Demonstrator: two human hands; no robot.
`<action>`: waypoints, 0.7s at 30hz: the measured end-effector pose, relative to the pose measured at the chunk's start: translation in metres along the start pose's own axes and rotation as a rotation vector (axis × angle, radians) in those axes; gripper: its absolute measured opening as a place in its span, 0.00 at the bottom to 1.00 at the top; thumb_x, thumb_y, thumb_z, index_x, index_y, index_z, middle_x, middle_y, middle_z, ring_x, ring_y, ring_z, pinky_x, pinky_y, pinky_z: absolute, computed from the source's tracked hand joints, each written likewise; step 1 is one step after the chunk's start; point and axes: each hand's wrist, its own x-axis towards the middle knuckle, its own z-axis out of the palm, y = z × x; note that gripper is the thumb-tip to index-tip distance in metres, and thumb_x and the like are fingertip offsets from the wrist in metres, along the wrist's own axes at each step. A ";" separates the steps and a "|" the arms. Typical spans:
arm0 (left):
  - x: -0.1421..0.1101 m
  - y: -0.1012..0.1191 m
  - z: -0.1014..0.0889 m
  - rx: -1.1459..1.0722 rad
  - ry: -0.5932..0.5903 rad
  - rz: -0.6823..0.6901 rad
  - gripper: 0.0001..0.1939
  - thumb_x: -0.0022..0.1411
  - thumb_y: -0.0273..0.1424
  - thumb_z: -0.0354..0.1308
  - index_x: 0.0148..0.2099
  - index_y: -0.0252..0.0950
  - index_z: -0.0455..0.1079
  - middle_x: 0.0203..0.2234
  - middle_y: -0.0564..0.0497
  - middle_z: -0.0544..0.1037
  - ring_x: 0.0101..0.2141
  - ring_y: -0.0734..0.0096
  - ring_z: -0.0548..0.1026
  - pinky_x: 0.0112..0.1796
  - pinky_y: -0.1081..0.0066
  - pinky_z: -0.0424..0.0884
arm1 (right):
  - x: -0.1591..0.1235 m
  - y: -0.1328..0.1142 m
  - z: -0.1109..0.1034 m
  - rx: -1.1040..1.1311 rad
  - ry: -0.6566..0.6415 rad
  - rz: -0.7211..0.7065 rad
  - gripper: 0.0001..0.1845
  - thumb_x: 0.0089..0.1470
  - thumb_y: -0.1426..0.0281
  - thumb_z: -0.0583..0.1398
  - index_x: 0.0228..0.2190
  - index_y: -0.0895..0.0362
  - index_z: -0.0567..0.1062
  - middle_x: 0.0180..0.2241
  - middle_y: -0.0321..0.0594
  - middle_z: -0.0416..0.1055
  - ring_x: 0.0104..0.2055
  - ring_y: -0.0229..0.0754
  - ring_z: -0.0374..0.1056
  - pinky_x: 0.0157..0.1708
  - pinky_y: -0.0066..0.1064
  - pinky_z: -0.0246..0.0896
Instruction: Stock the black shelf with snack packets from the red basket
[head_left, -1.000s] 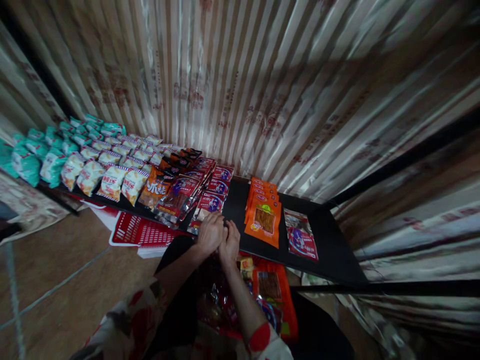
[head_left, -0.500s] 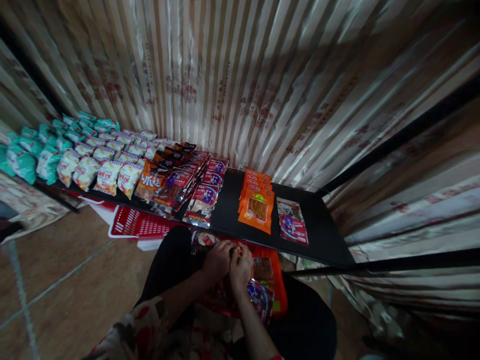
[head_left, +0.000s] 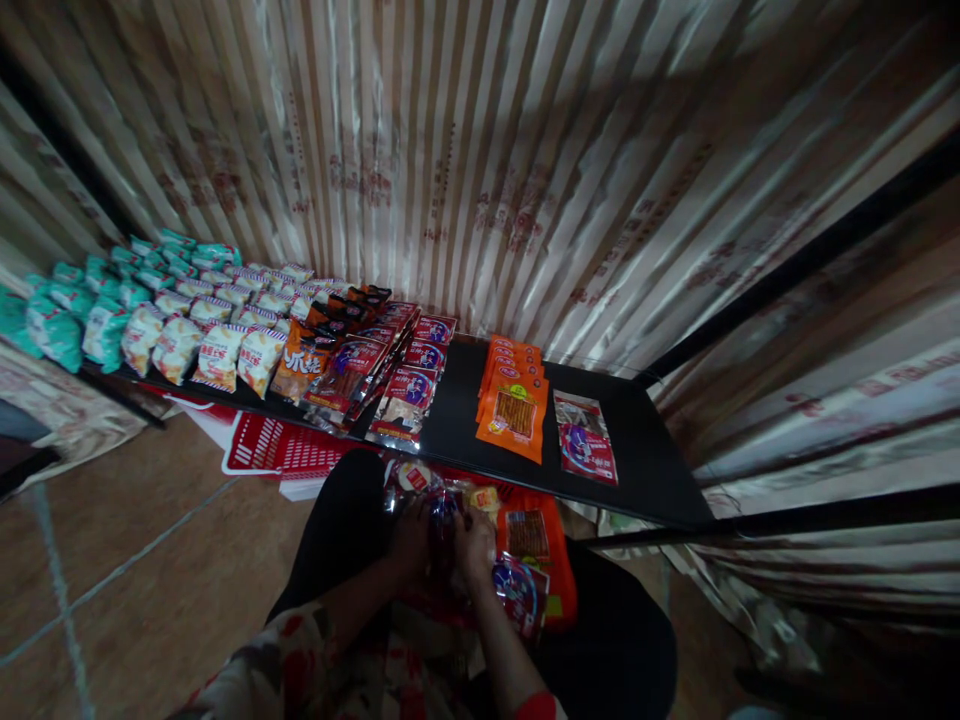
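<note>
Low in the head view, over the lap, my left hand (head_left: 410,540) and my right hand (head_left: 474,545) are close together. Between them is a shiny dark red snack packet (head_left: 444,518), with fingers closed on it from both sides; the fingertips are partly in shadow. Beside my right hand lie an orange snack packet (head_left: 531,530) and a red and blue snack packet (head_left: 519,590). A small yellowish packet (head_left: 484,499) shows just beyond that hand. Another clear and red packet (head_left: 411,476) lies past my left hand.
A black shelf (head_left: 459,385) carries rows of green bags (head_left: 52,325), white bags (head_left: 217,355), red packets (head_left: 405,400) and orange packets (head_left: 514,410). One red packet (head_left: 585,437) lies at its right. A red basket (head_left: 292,450) sits under it; a striped curtain (head_left: 450,150) hangs behind.
My hands have moved slightly apart and lower. The dark red packet between them and the small yellowish packet beyond now show more. Items on the shelf stay in place.
</note>
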 end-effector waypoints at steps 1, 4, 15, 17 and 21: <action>0.000 0.000 0.000 -0.009 0.008 0.004 0.31 0.55 0.28 0.48 0.61 0.24 0.53 0.61 0.36 0.53 0.61 0.56 0.49 0.59 0.59 0.49 | -0.001 -0.001 0.001 0.045 -0.032 0.005 0.21 0.47 0.62 0.51 0.36 0.60 0.76 0.37 0.50 0.74 0.41 0.50 0.69 0.44 0.38 0.60; 0.000 -0.003 0.003 -0.022 0.027 0.013 0.29 0.56 0.27 0.45 0.61 0.27 0.53 0.61 0.38 0.55 0.61 0.59 0.50 0.59 0.58 0.50 | -0.004 -0.002 0.006 0.182 -0.110 0.047 0.21 0.46 0.62 0.52 0.38 0.57 0.76 0.38 0.45 0.75 0.39 0.47 0.71 0.40 0.35 0.63; 0.001 -0.011 0.009 -0.041 0.068 -0.017 0.27 0.56 0.26 0.44 0.59 0.25 0.57 0.59 0.38 0.58 0.60 0.59 0.53 0.59 0.62 0.48 | -0.001 0.000 0.000 0.218 -0.106 0.110 0.23 0.47 0.60 0.50 0.37 0.59 0.77 0.36 0.47 0.76 0.40 0.50 0.70 0.41 0.37 0.62; 0.000 -0.010 0.007 -0.078 0.091 -0.015 0.28 0.56 0.24 0.43 0.59 0.25 0.57 0.59 0.38 0.58 0.60 0.60 0.53 0.59 0.61 0.49 | 0.000 -0.003 -0.005 0.228 -0.125 0.098 0.24 0.48 0.60 0.50 0.38 0.58 0.77 0.35 0.45 0.76 0.39 0.48 0.71 0.40 0.37 0.62; -0.003 -0.011 0.003 -0.146 0.147 0.057 0.30 0.54 0.24 0.44 0.61 0.25 0.53 0.60 0.39 0.57 0.61 0.61 0.52 0.59 0.60 0.49 | 0.003 -0.007 -0.016 0.314 -0.180 0.048 0.23 0.50 0.59 0.49 0.39 0.57 0.76 0.35 0.43 0.76 0.38 0.46 0.70 0.39 0.34 0.63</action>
